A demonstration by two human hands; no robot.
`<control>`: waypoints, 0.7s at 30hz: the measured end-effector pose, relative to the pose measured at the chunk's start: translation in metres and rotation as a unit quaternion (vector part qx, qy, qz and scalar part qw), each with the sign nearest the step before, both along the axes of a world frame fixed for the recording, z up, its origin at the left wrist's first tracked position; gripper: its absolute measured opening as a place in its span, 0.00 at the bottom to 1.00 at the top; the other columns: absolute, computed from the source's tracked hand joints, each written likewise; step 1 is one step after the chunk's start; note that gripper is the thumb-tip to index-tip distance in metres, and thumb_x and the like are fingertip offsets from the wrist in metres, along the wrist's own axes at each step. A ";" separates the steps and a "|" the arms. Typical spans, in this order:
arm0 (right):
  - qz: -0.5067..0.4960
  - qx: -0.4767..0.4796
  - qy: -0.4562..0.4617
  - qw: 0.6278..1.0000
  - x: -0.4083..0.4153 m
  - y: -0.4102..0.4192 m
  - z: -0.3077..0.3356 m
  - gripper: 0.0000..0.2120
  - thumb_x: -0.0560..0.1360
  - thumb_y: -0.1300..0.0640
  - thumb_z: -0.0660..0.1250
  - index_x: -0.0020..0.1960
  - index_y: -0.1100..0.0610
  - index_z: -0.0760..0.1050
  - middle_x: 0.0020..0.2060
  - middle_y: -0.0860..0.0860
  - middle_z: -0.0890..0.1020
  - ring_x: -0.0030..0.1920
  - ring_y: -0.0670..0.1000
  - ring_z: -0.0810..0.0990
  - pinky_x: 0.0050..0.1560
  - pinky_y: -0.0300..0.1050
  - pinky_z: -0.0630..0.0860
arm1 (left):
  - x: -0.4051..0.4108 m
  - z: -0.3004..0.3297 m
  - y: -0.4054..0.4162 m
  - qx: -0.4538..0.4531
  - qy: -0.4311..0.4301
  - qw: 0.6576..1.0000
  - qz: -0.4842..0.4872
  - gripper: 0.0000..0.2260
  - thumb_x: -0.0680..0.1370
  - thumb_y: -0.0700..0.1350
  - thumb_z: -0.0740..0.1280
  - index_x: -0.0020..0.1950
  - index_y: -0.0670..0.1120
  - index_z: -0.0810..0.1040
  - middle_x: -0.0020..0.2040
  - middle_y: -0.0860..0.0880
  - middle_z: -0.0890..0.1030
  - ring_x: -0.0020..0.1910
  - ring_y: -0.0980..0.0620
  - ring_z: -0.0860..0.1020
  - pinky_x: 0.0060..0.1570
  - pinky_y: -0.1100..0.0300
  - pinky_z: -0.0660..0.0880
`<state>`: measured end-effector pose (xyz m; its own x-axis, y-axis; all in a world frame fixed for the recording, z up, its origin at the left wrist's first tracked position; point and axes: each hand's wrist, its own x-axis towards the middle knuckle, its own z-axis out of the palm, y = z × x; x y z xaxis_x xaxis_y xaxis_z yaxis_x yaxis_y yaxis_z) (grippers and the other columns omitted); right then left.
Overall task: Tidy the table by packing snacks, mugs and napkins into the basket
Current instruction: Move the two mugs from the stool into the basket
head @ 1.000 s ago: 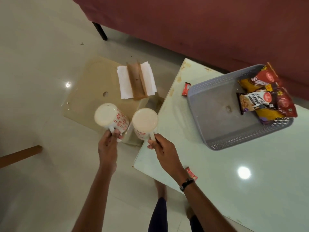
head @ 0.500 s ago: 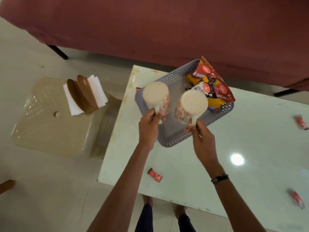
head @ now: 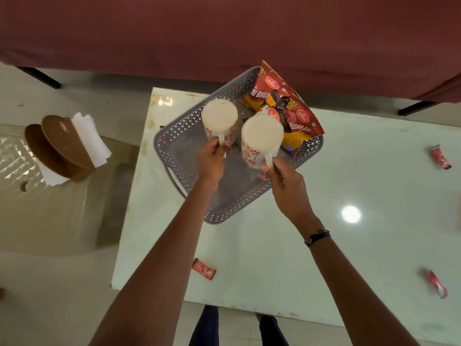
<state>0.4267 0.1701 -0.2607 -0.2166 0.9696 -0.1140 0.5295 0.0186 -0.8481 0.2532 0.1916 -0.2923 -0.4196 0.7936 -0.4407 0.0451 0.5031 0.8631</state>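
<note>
Two white mugs with red flower prints hang over the grey perforated basket point(head: 174, 136) on the pale table. My left hand point(head: 212, 163) grips the handle of the left mug point(head: 219, 121); my right hand point(head: 284, 186) grips the handle of the right mug point(head: 260, 138). Whether the mugs touch the basket floor I cannot tell. Red and yellow snack packets point(head: 289, 108) lean in the basket's far right corner. White napkins point(head: 89, 138) stand in a brown holder point(head: 57, 146) on a stool to the left.
Small red sachets lie on the table: one near the front edge point(head: 203, 268), one at the right edge point(head: 439, 159), one at the front right point(head: 436, 283). A maroon sofa point(head: 224, 33) runs along the back. The beige plastic stool point(head: 50, 208) stands left of the table.
Both hands carried the mugs from beside the stool rightward to above the basket, then a little deeper over it. The view swung right with them.
</note>
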 end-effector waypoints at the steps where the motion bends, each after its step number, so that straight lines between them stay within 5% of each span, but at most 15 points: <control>1: 0.006 0.000 -0.002 1.000 -0.001 0.001 -0.003 0.08 0.80 0.61 0.61 0.45 0.65 0.73 0.40 0.52 0.82 0.39 0.48 0.79 0.36 0.23 0.68 | -0.001 -0.001 0.003 -0.007 0.010 1.000 -0.006 0.07 0.78 0.43 0.64 0.48 0.40 0.79 0.38 0.50 0.79 0.40 0.55 0.75 0.36 0.71 0.69; 6: 0.006 -0.009 0.002 1.000 -0.015 0.002 -0.020 0.10 0.79 0.63 0.61 0.40 0.65 0.70 0.37 0.57 0.80 0.35 0.48 0.73 0.31 0.30 0.64 | -0.005 -0.005 0.011 -0.039 0.080 0.995 -0.047 0.09 0.80 0.41 0.60 0.52 0.39 0.79 0.46 0.42 0.82 0.45 0.51 0.76 0.41 0.60 0.70; 10: -0.049 -0.016 0.024 0.998 -0.041 -0.007 -0.028 0.08 0.78 0.64 0.62 0.42 0.66 0.73 0.34 0.49 0.77 0.33 0.42 0.71 0.29 0.33 0.63 | -0.004 0.000 0.011 -0.034 0.142 0.986 -0.086 0.13 0.82 0.43 0.55 0.52 0.37 0.76 0.47 0.37 0.81 0.47 0.43 0.78 0.41 0.55 0.69; 14: -0.128 -0.071 0.055 0.988 -0.067 -0.021 -0.029 0.09 0.78 0.62 0.64 0.39 0.57 0.71 0.28 0.43 0.71 0.28 0.45 0.64 0.27 0.34 0.60 | -0.007 0.014 0.015 -0.057 0.231 0.961 -0.139 0.10 0.81 0.40 0.56 0.55 0.38 0.75 0.44 0.45 0.78 0.43 0.50 0.73 0.36 0.68 0.62; 21: -0.266 -0.204 0.084 0.939 -0.110 -0.016 -0.026 0.10 0.76 0.63 0.66 0.36 0.60 0.70 0.29 0.50 0.72 0.33 0.48 0.66 0.29 0.31 0.64 | -0.027 0.020 0.027 -0.085 0.286 0.924 -0.239 0.08 0.78 0.33 0.56 0.55 0.38 0.72 0.40 0.49 0.71 0.43 0.52 0.70 0.39 0.61 0.62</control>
<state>0.3169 0.1537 -0.2865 0.2370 0.8291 -0.5064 0.2304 -0.5543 -0.7998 0.2261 0.2188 -0.2719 -0.2422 0.8882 -0.3904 0.7210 0.4340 0.5402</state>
